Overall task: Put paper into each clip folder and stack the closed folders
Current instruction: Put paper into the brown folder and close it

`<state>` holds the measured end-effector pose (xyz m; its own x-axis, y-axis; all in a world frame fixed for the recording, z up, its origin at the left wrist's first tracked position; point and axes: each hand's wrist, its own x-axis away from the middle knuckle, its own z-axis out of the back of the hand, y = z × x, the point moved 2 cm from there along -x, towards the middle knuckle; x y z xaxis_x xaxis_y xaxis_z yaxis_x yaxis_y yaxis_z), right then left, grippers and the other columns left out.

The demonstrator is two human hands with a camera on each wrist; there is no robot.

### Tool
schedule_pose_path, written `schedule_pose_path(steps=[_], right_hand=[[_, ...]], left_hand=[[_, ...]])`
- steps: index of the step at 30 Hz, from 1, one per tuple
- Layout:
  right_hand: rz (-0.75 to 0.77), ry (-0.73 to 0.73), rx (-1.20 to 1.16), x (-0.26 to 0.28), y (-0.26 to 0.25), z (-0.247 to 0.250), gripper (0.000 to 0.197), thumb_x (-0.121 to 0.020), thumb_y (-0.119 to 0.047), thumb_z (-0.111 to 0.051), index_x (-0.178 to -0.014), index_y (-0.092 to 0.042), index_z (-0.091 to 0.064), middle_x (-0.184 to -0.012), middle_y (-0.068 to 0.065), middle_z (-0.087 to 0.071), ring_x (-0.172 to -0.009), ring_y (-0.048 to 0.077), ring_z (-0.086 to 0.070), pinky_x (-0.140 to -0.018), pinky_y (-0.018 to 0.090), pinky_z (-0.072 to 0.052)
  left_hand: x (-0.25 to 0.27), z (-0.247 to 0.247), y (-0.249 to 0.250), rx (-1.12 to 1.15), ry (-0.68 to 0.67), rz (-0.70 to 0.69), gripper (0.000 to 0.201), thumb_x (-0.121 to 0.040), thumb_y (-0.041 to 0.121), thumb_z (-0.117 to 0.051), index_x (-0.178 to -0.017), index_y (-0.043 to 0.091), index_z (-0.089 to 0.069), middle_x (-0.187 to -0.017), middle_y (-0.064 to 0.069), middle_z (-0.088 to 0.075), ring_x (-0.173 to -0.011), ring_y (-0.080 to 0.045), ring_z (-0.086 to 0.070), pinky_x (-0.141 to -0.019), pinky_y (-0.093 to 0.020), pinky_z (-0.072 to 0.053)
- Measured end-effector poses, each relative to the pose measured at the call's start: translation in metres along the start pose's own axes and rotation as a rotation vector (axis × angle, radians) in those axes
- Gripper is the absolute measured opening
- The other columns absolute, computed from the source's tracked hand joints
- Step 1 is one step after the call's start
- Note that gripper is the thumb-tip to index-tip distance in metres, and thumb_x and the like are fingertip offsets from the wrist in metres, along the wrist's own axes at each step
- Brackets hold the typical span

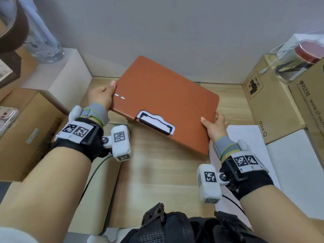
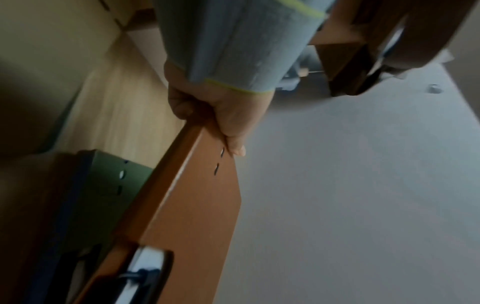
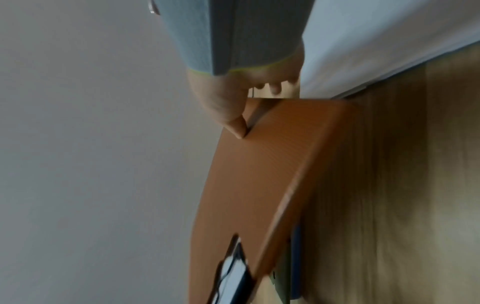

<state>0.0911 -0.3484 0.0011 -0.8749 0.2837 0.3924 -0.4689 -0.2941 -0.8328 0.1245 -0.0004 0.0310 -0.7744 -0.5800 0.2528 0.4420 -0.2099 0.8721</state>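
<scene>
Surface of pale wood-grain laminate, cardboard boxes crowding both sides. Closed orange-brown clip folder with a black metal clip held tilted above the surface, clear of it. Left hand has a clenched grip on the folder's left edge, thumb on the cover; right hand grasps the right edge, thumb on top, fingers beneath. Stacking step seems in hand: a dark green folder over a blue one lies below in the left wrist view. Next move calls for lowering level and squaring edges before release. White paper sheets lie just right. Paper inside the orange-brown folder cannot be confirmed; stack hidden from the head view.
</scene>
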Motion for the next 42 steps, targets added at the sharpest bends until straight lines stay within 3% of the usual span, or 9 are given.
schedule_pose_path(steps=[4,7,12,15,21,26,31,39,42], right_hand=[[-0.076,-0.050,-0.068,-0.018,0.011,-0.012,0.053,-0.092,-0.020,-0.052,-0.142,-0.013,-0.033,-0.135,0.006,-0.051,-0.109,0.027,-0.058,-0.081,0.033,-0.057],[-0.158,-0.048,-0.087,-0.036,0.014,-0.015,0.042,-0.094,-0.017,-0.048,-0.135,-0.010,-0.040,-0.113,0.006,-0.056,-0.066,0.021,-0.058,-0.034,0.016,-0.042],[-0.214,0.020,-0.135,-0.060,0.018,-0.020,0.035,-0.091,-0.013,-0.052,-0.125,-0.005,-0.051,-0.107,0.006,-0.057,-0.063,0.014,-0.053,-0.041,0.012,-0.043],[-0.239,0.046,-0.146,-0.065,0.011,-0.031,0.043,-0.077,-0.027,-0.062,-0.118,-0.016,-0.057,-0.118,0.006,-0.060,-0.098,0.022,-0.057,-0.083,0.027,-0.051],[-0.288,0.084,-0.039,-0.093,0.029,-0.041,0.061,-0.048,-0.054,-0.057,-0.106,-0.035,-0.060,-0.132,0.005,-0.051,-0.129,0.031,-0.040,-0.108,0.048,-0.034],[-0.290,0.067,0.001,-0.087,0.025,-0.040,0.081,-0.046,-0.056,-0.061,-0.123,-0.032,-0.055,-0.136,0.005,-0.045,-0.130,0.032,-0.038,-0.108,0.048,-0.034],[-0.220,0.103,-0.012,-0.057,-0.009,-0.032,0.065,-0.084,-0.029,-0.062,-0.142,-0.028,-0.034,-0.144,0.010,-0.028,-0.137,0.029,-0.025,-0.112,0.043,-0.029],[-0.138,-0.306,-0.219,0.017,-0.038,-0.069,0.024,-0.090,-0.005,-0.049,-0.111,-0.015,-0.058,-0.081,0.001,-0.057,-0.062,0.011,-0.053,-0.046,0.016,-0.039],[-0.164,-0.473,-0.180,0.044,-0.037,-0.091,0.018,-0.093,-0.006,-0.045,-0.103,-0.016,-0.056,-0.073,0.000,-0.054,-0.059,0.011,-0.051,-0.050,0.018,-0.037]], left_hand=[[-0.006,-0.023,-0.022,0.018,0.064,0.130,0.047,-0.082,0.050,-0.057,-0.053,0.013,-0.048,-0.070,-0.008,-0.053,-0.075,-0.022,-0.050,-0.077,-0.039,-0.051],[-0.015,-0.037,-0.036,0.003,0.068,0.198,0.041,-0.087,0.039,-0.053,-0.055,0.014,-0.047,-0.067,-0.007,-0.051,-0.075,-0.023,-0.049,-0.069,-0.036,-0.044],[-0.020,-0.063,-0.044,-0.006,0.013,0.222,0.023,-0.093,0.028,-0.049,-0.089,0.013,-0.066,-0.078,-0.010,-0.057,-0.072,-0.025,-0.051,-0.060,-0.024,-0.048],[-0.024,-0.073,-0.043,-0.013,-0.010,0.196,0.032,-0.093,0.024,-0.050,-0.117,0.008,-0.065,-0.101,-0.009,-0.061,-0.089,-0.023,-0.054,-0.081,-0.027,-0.043],[-0.031,-0.089,-0.045,0.018,-0.028,0.238,0.013,-0.093,0.020,-0.051,-0.097,0.017,-0.063,-0.076,0.004,-0.054,-0.091,-0.018,-0.048,-0.064,-0.020,-0.037],[-0.026,-0.092,-0.047,-0.035,-0.054,0.237,0.030,-0.094,0.015,-0.048,-0.118,0.000,-0.060,-0.074,0.008,-0.047,-0.074,-0.016,-0.048,-0.060,-0.012,-0.031],[-0.017,-0.080,-0.020,-0.265,-0.051,0.123,0.050,-0.087,0.023,-0.055,-0.136,0.016,-0.048,-0.143,-0.012,-0.041,-0.134,-0.031,-0.037,-0.111,-0.035,-0.031],[0.047,-0.075,-0.001,-0.126,-0.404,-0.195,0.027,-0.088,0.003,-0.055,-0.113,0.007,-0.064,-0.105,-0.005,-0.060,-0.097,-0.013,-0.051,-0.090,-0.021,-0.038],[0.066,-0.067,-0.020,-0.240,-0.457,-0.185,0.027,-0.088,0.003,-0.056,-0.114,0.006,-0.063,-0.109,-0.010,-0.063,-0.100,-0.022,-0.057,-0.097,-0.028,-0.041]])
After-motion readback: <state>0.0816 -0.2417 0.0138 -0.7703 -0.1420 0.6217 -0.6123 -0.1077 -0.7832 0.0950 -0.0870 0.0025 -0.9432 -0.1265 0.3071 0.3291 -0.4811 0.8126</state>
